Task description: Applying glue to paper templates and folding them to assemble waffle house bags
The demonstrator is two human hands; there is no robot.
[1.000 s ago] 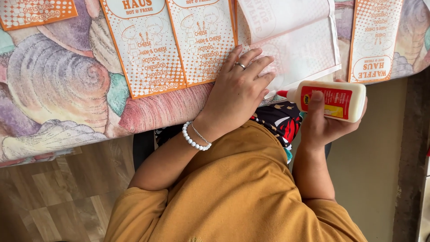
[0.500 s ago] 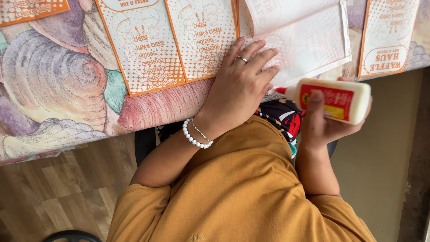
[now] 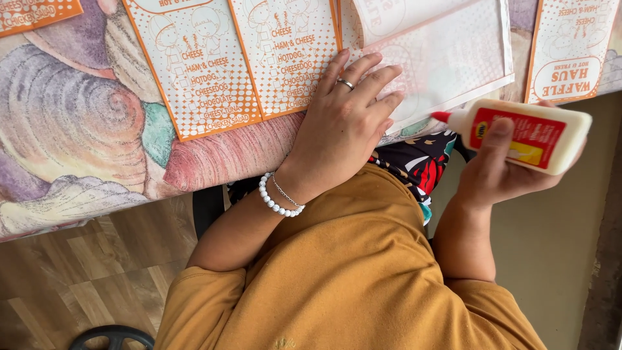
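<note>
My left hand (image 3: pixel 343 123), with a ring and a white bead bracelet, lies flat with its fingers spread on a folded white sheet (image 3: pixel 453 58) at the table's near edge. In my right hand (image 3: pixel 499 172) is a white glue bottle (image 3: pixel 528 133) with a red and yellow label, held on its side. The bottle's red nozzle points left and sits just off the sheet's lower edge, close to my left fingertips. Orange-and-white printed paper sheets (image 3: pixel 201 65) lie side by side to the left of that hand.
A tablecloth with a large shell pattern (image 3: pixel 71 123) covers the table. Another orange printed sheet (image 3: pixel 570 45) lies at the far right. Below are a wooden floor (image 3: pixel 58 272), a black round object (image 3: pixel 110 337) and my mustard top.
The view has shifted a little. My right hand has tilted the glue bottle and kept its nozzle near the sheet's edge. My left hand stays pressed on the sheet.
</note>
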